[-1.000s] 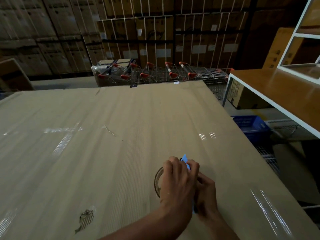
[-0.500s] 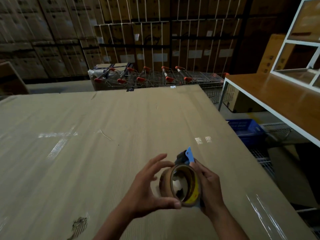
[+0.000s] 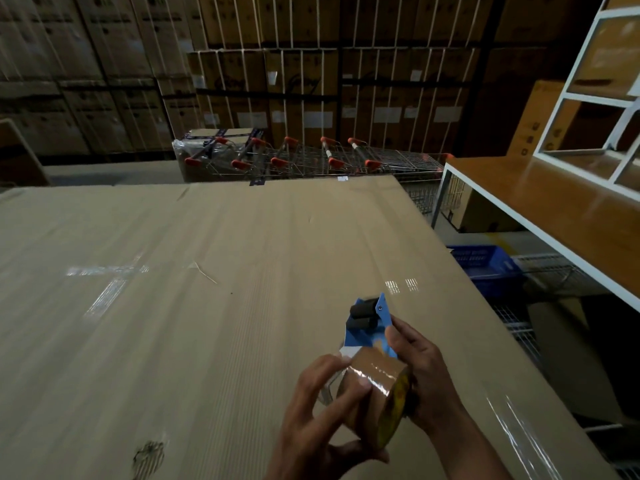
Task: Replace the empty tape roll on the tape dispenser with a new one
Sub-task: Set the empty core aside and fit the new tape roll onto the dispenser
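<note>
A blue tape dispenser (image 3: 370, 322) with two black rollers at its front is held above the cardboard surface (image 3: 173, 323). My right hand (image 3: 424, 372) grips it from the right side. A brown tape roll (image 3: 377, 386) with a yellow inner rim sits at the dispenser's rear end. My left hand (image 3: 322, 410) holds this roll, thumb underneath and fingers pressed on its shiny outer face. The dispenser's handle and hub are hidden behind the roll and hands.
The large cardboard surface ends at a right edge (image 3: 485, 306). Beyond it stand a blue crate (image 3: 485, 268) on the floor and a wooden-topped white table (image 3: 554, 216). Nested shopping trolleys (image 3: 311, 157) line the far edge, with stacked cartons behind.
Both hands lifted from the cardboard with the dispenser and roll. The roll turned from showing its open core to showing its outer face, and my left hand closed onto it.
</note>
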